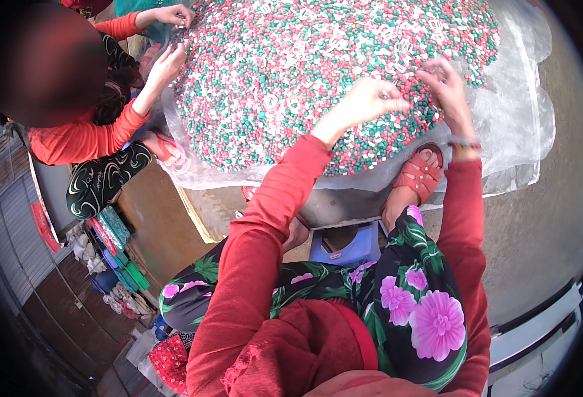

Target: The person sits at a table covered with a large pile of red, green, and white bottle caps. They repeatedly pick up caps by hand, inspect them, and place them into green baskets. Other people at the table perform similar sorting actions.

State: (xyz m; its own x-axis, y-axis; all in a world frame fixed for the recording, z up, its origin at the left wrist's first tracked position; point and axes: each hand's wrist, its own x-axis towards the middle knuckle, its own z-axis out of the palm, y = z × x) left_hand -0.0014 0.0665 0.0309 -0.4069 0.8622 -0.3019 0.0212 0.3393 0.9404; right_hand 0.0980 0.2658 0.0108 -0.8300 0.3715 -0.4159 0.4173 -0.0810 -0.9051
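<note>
A broad heap of small red, green and white pieces [271, 86] spreads before me, with flat white frame-like bits scattered on top. Over its near right part, my left hand [364, 102] is closed, thumb and fingertips pinched together and pointing right. My right hand [447, 89] faces it a short way off, its fingers curled in toward the thumb. Whatever either pinch holds is too small to make out. Beneath the heap lies a translucent sheet [510, 126], its edge crumpled toward me.
At the left another person in orange sleeves [86, 139] reaches both hands over the heap's edge. A blue plastic stool [347, 246] is under me, and my red sandal [420, 173] rests by the sheet. Folded cloths [116, 251] lie at lower left; a pale bench-like object [536, 334] stands lower right.
</note>
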